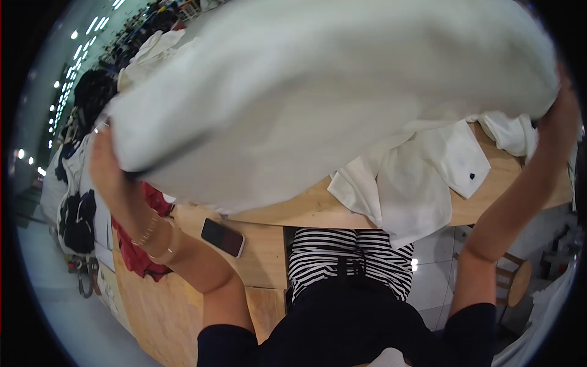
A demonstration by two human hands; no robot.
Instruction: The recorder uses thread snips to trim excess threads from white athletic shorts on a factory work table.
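Note:
A large white cloth (330, 104) is stretched in the air between my two hands and billows over the table, blurred by motion. My left hand (107, 153) is closed on its left end, beside a dark strip at the lower edge. At the far right, my right hand (563, 101) grips the other end, its fingers mostly hidden by the cloth and the picture's rim. Beneath, more white fabric (416, 177) lies crumpled on the wooden table (275, 211), partly hanging over the front edge; one piece bears a small dark mark.
A dark-screened phone (222, 237) lies on the table at left, near red fabric (137, 251). Dark and white garments are heaped at the far left. A wooden stool (518, 282) stands on the tiled floor at right. My striped lap is against the table's front edge.

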